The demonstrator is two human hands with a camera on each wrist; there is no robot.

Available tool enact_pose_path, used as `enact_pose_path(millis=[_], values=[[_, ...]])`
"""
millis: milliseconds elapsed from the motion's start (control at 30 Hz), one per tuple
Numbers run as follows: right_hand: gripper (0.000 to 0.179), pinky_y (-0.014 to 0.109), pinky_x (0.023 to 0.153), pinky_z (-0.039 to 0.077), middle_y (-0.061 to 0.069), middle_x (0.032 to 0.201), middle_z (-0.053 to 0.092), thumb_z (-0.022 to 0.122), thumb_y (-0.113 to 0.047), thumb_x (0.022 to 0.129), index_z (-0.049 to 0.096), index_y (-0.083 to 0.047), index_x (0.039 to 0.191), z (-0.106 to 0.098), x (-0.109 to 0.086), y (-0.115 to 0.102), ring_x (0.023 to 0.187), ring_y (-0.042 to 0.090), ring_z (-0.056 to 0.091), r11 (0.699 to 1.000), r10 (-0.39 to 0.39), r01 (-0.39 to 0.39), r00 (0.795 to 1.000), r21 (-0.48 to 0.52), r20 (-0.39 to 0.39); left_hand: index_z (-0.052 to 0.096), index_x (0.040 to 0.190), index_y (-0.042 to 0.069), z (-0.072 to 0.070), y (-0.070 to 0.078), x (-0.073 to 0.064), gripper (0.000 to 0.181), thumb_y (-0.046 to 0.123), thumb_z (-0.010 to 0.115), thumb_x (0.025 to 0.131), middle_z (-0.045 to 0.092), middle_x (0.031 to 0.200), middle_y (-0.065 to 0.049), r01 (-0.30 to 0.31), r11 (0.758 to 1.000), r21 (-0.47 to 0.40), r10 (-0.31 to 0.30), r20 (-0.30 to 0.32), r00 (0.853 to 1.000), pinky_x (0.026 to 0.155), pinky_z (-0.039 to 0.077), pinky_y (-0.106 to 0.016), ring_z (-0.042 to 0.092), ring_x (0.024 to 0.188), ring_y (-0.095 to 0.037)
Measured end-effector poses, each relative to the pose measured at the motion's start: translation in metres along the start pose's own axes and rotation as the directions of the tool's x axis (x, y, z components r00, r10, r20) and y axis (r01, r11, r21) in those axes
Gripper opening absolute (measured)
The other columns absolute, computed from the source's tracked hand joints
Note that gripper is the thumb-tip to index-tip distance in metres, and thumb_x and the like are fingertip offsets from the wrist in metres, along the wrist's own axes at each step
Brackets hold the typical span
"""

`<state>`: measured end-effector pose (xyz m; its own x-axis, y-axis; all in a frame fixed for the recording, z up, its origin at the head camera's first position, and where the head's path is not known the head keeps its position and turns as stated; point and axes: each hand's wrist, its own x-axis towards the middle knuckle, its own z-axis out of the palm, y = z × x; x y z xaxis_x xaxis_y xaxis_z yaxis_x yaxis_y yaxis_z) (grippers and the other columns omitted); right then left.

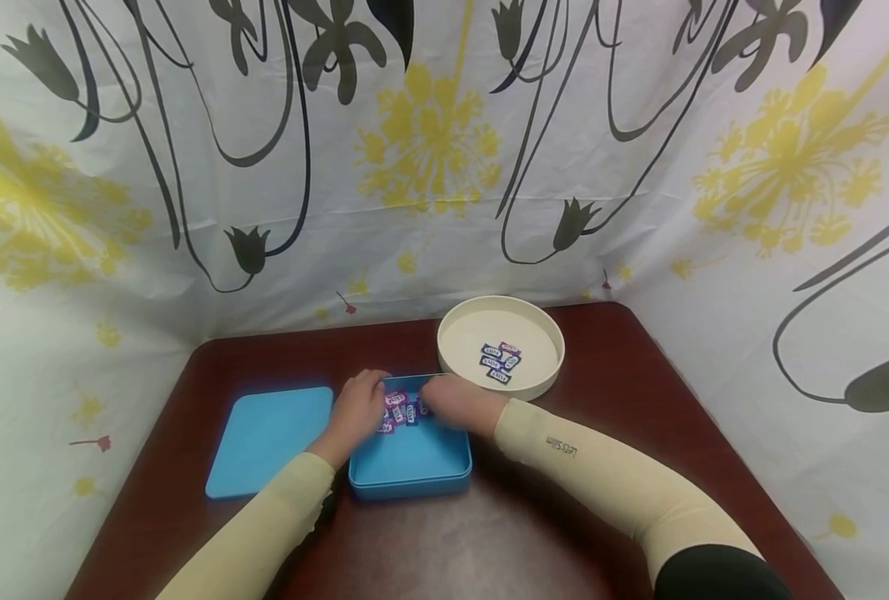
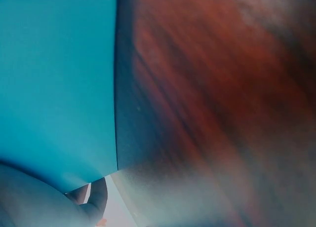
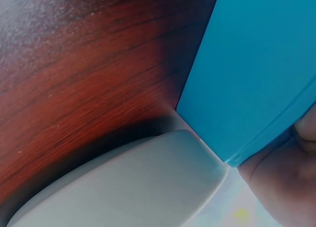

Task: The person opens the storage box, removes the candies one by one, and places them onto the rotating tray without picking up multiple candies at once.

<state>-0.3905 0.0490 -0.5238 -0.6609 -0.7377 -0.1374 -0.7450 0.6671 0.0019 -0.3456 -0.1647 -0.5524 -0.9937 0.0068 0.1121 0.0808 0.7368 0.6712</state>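
Note:
A blue rectangular box [image 1: 412,457] stands on the table between my hands. Small pink and dark-blue labelled packets [image 1: 397,410] lie in its far part. My left hand [image 1: 360,407] holds the box at its left rim, near the far corner; in the left wrist view, part of this hand [image 2: 39,202] shows beside the blue wall. Blurred, my right hand [image 1: 461,402] reaches over the far right corner into the box, right at the packets. Its fingertips are mostly hidden, and I cannot tell whether they pinch a packet. In the right wrist view its fingers [image 3: 307,126] bend over the rim.
Just behind the box, to the right, a round cream tray [image 1: 459,329] holds several similar packets [image 1: 500,362]. A flat blue lid [image 1: 267,442] lies to the left. Patterned white curtains [image 1: 429,242] hang around the dark red-brown table [image 1: 601,350].

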Motion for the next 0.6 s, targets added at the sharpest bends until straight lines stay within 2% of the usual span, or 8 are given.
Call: enact_pose_path(millis=[200,600], values=[[0.023,0.033,0.101,0.061,0.0,0.108,0.078,0.08,-0.026,0.103,0.079,-0.016,0.124,0.0028,0.003,0.0014,0.098,0.016,0.073,1.0,0.008,-0.008,1.0,-0.011,0.014,0.066,0.148,0.011,0.0,0.0004,-0.0001,0.036,0.026,0.055,0.117,0.067,0.14,-0.01,0.0,1.0,0.0,0.0,0.001,1.0,0.109,0.057,-0.057,0.061,0.13,-0.031],[0.024,0.031,0.097,0.062,0.001,0.107,0.078,0.079,-0.027,0.104,0.078,-0.016,0.125,0.002,0.0012,0.0004,0.095,0.016,0.072,0.998,-0.014,0.013,1.0,-0.057,-0.01,0.066,0.149,0.011,0.001,-0.0008,0.0002,0.037,0.026,0.055,0.117,0.067,0.142,-0.01,-0.001,1.0,-0.004,0.001,0.002,1.0,0.11,0.057,-0.057,0.061,0.131,-0.031]])
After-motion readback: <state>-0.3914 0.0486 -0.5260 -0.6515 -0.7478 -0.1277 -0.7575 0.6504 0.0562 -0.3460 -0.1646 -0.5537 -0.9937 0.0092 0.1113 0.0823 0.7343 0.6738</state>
